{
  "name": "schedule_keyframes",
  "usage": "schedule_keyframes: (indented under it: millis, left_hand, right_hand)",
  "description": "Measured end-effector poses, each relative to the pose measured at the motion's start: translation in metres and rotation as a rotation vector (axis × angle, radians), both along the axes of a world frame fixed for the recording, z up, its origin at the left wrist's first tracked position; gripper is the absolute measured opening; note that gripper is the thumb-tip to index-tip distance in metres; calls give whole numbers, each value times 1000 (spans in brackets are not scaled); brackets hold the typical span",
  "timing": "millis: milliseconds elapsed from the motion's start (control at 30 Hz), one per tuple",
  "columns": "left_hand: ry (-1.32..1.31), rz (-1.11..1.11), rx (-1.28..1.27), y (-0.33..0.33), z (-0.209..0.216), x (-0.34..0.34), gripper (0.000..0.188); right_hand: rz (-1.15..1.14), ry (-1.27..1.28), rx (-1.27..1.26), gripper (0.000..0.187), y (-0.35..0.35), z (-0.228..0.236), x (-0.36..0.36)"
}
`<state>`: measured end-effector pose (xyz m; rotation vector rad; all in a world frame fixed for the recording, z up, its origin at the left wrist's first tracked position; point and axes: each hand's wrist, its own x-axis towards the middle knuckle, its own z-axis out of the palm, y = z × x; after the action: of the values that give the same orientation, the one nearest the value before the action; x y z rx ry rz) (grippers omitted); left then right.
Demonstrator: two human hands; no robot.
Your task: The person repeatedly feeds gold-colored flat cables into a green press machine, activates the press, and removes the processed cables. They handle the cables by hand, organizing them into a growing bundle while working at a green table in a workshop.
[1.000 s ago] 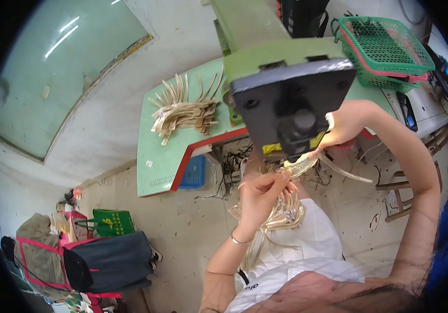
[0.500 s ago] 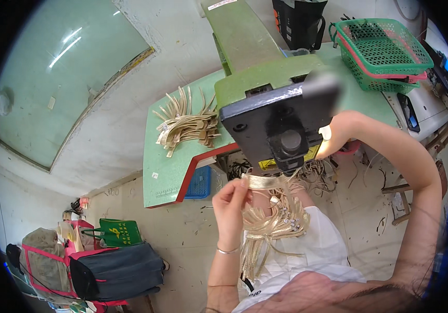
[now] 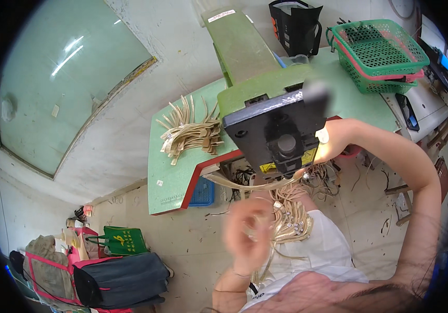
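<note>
A green machine (image 3: 242, 49) with a dark head (image 3: 273, 130) reaches over the table's front edge. Below the head, a gold strap (image 3: 239, 183) runs in a curve from the table's red edge toward my right hand. My right hand (image 3: 333, 140) is at the head's right side, lit brightly, with its fingers mostly hidden behind the machine. My left hand (image 3: 248, 229) is blurred by motion, fingers curled, beside a bundle of gold straps (image 3: 293, 221) on my lap. What it holds, if anything, does not show. Another pile of gold straps (image 3: 192, 136) lies on the green tabletop (image 3: 167, 182).
Stacked green and pink baskets (image 3: 385, 52) stand at the table's far right, with a phone (image 3: 407, 112) nearby. A black bag (image 3: 296, 28) is behind the machine. Under the table are a blue basket (image 3: 202, 192) and loose straps. Bags and a covered chair (image 3: 122, 279) stand at lower left.
My left hand has dropped from the strap below the head to the bundle on my lap. That strap now stretches leftward to the table edge. My right hand stays beside the machine.
</note>
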<state>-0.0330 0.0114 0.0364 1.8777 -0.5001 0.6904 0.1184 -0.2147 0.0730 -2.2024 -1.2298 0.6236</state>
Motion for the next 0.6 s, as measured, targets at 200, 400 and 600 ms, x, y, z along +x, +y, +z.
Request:
schedule_keyframes:
  millis: [200,400,600]
  left_hand:
    - [752,-308,-427,-53,-55,29,26]
    - [685,-212,-517,-50,-57,27,25]
    - [683,-172,-586,-18,-58,22,21]
  right_hand:
    - [-16,39,67,39,15,-1,-20]
    - [-80,52,185,28,12,-4,-21]
    - [-154,17,126,45,8,-7,-31]
